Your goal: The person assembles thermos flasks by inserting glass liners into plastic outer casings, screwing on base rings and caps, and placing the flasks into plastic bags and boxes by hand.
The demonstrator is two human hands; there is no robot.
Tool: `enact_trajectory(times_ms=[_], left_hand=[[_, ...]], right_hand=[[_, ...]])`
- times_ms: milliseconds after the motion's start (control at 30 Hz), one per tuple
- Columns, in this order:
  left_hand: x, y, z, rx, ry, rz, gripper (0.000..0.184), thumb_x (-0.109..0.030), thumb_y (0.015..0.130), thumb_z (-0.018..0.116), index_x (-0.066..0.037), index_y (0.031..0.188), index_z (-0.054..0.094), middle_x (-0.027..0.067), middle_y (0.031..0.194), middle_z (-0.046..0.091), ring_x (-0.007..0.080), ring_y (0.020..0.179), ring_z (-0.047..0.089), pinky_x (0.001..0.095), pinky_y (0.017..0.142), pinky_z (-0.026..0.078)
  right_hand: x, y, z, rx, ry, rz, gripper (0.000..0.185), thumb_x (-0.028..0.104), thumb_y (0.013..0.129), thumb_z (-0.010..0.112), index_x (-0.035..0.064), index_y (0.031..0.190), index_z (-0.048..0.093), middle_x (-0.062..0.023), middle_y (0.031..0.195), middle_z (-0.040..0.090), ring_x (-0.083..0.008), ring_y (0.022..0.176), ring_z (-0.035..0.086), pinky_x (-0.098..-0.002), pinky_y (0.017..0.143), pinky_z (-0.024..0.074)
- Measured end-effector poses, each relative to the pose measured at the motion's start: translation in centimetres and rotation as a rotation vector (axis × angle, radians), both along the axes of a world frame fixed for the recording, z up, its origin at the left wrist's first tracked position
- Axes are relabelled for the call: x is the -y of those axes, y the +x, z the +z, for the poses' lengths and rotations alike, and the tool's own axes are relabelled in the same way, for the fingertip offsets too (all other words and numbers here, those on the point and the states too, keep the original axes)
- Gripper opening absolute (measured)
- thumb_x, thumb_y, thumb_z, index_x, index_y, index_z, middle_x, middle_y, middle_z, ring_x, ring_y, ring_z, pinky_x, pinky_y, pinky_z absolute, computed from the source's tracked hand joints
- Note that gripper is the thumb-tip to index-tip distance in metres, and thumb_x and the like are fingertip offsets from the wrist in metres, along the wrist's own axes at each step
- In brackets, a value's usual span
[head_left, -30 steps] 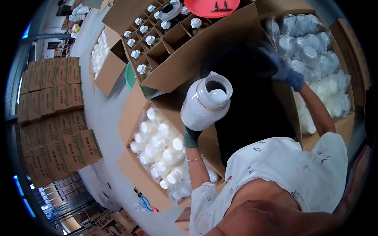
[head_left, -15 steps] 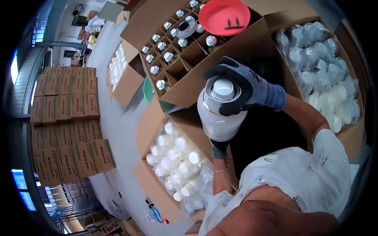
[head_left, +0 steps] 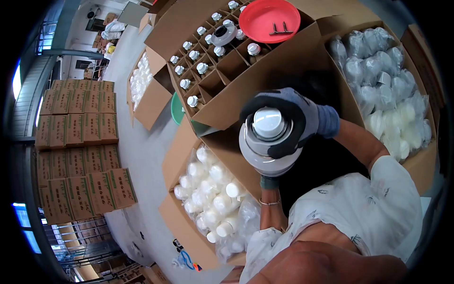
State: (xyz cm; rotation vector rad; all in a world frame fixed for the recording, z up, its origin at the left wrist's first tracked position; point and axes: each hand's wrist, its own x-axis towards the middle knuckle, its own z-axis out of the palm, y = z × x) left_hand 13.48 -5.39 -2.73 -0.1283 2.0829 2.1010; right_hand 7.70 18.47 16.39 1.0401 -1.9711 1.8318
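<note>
A large white bottle (head_left: 267,163) with a glossy white cap (head_left: 268,122) is held up in front of my body, its top facing me. My right hand (head_left: 299,116), in a blue-grey glove with black palm and fingers, is closed around the bottle's neck just beside the cap. From below, my left hand (head_left: 269,182) holds the bottle; only its green-grey glove cuff shows, and the fingers are hidden behind the bottle. Close by is an open carton of white-capped bottles (head_left: 222,201) in clear plastic.
A divided carton (head_left: 255,90) holds several silver-capped bottles and carries a red dish (head_left: 269,21) with small metal pieces. At right stands a carton of plastic-wrapped bottles (head_left: 383,90). Blue-handled pliers (head_left: 187,259) lie lower left. Stacked cartons (head_left: 80,151) stand at far left.
The right hand has come down a little toward my body and turned around the neck. The bottle's top now faces me more directly, and the left hand has shifted slightly down.
</note>
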Motion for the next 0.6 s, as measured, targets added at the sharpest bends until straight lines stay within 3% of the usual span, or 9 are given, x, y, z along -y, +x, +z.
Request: enact_trajectory(times_ms=[200, 233, 267, 333, 400, 433, 500, 533, 600], left_hand=[[-0.9, -2.7, 2.7, -0.035, -0.093, -0.072, 0.018, -0.018, 0.086, 0.055, -0.003, 0.096, 0.054, 0.0111, 0.091, 0.061, 0.0229, 0.074, 0.058, 0.036, 0.064, 0.046], [-0.4, -4.0, 4.1, -0.065, -0.194, -0.131, 0.017, -0.018, 0.086, 0.054, -0.003, 0.094, 0.054, 0.0111, 0.09, 0.062, 0.023, 0.072, 0.059, 0.0361, 0.062, 0.046], [0.1, -5.8, 5.8, -0.098, -0.353, -0.216, 0.016, -0.018, 0.086, 0.054, -0.003, 0.093, 0.055, 0.0111, 0.088, 0.062, 0.023, 0.071, 0.059, 0.0361, 0.061, 0.046], [0.8, -10.0, 9.7, -0.184, -0.818, -0.442, 0.016, -0.018, 0.087, 0.053, -0.003, 0.09, 0.056, 0.0111, 0.085, 0.064, 0.0231, 0.067, 0.06, 0.0362, 0.058, 0.047], [-0.8, -12.7, 13.3, -0.362, -1.288, -0.723, 0.016, -0.018, 0.087, 0.052, -0.003, 0.087, 0.057, 0.0112, 0.082, 0.065, 0.0231, 0.064, 0.061, 0.0364, 0.056, 0.048], [-2.5, -13.0, 14.4, -0.479, -1.367, -0.838, 0.017, -0.018, 0.087, 0.051, -0.003, 0.086, 0.058, 0.0112, 0.081, 0.065, 0.0232, 0.062, 0.062, 0.0364, 0.054, 0.048], [-6.8, -11.5, 14.2, -0.674, -1.242, -1.083, 0.018, -0.018, 0.087, 0.05, -0.003, 0.083, 0.059, 0.0112, 0.078, 0.066, 0.0232, 0.059, 0.063, 0.0365, 0.051, 0.049], [-8.8, -10.3, 13.6, -0.758, -1.122, -1.17, 0.023, -0.024, 0.085, 0.051, -0.005, 0.078, 0.063, 0.0148, 0.079, 0.066, 0.0272, 0.065, 0.065, 0.038, 0.056, 0.05], [-12.0, -10.0, 10.2, -0.437, -1.237, -1.413, 0.028, -0.031, 0.084, 0.055, -0.007, 0.077, 0.065, 0.0137, 0.08, 0.067, 0.0279, 0.073, 0.066, 0.0393, 0.063, 0.051]], right_hand=[[-2.3, -1.3, -3.0, 0.045, -0.126, 0.104, 0.067, 0.027, 0.058, 0.084, 0.0024, 0.114, 0.057, -0.0123, 0.108, 0.063, -0.024, 0.099, 0.062, -0.0347, 0.089, 0.0472], [-2.9, -0.6, -3.9, 0.077, -0.199, 0.111, 0.07, 0.025, 0.058, 0.083, 0.0026, 0.118, 0.055, -0.014, 0.117, 0.058, -0.0247, 0.108, 0.057, -0.036, 0.095, 0.0435], [-3.6, 0.7, -3.8, 0.159, -0.103, 0.034, 0.076, 0.031, 0.056, 0.084, 0.003, 0.12, 0.053, -0.0152, 0.125, 0.052, -0.027, 0.116, 0.05, -0.0392, 0.098, 0.0386], [-4.5, 2.6, -7.4, -0.028, 0.017, -0.013, 0.074, 0.029, 0.058, 0.085, 0.0054, 0.12, 0.052, -0.0148, 0.128, 0.049, -0.0292, 0.119, 0.047, -0.0415, 0.1, 0.0367], [-7.4, 3.2, -7.5, 0.093, 0.272, 0.167, 0.063, 0.027, 0.062, 0.084, 0.0067, 0.115, 0.055, -0.0163, 0.125, 0.05, -0.0322, 0.115, 0.049, -0.0438, 0.099, 0.0378], [-9.0, 1.2, -7.4, -0.003, 0.427, 0.308, 0.058, 0.022, 0.067, 0.08, 0.0057, 0.117, 0.055, -0.017, 0.121, 0.053, -0.0351, 0.109, 0.053, -0.0433, 0.097, 0.0411], [-10.6, -3.9, -7.6, -0.093, 0.578, 0.182, 0.054, 0.024, 0.07, 0.077, 0.006, 0.117, 0.056, -0.0175, 0.121, 0.053, -0.0357, 0.108, 0.054, -0.0437, 0.096, 0.0415], [-10.8, -5.9, -8.0, -0.126, 0.443, -0.172, 0.048, 0.023, 0.075, 0.073, 0.0063, 0.117, 0.056, -0.016, 0.121, 0.054, -0.0341, 0.109, 0.054, -0.0434, 0.095, 0.0424], [-9.4, -14.3, -8.5, -0.371, 0.532, -0.444, 0.04, 0.021, 0.079, 0.069, 0.0077, 0.115, 0.056, -0.0154, 0.12, 0.053, -0.0347, 0.109, 0.054, -0.0426, 0.092, 0.044]])
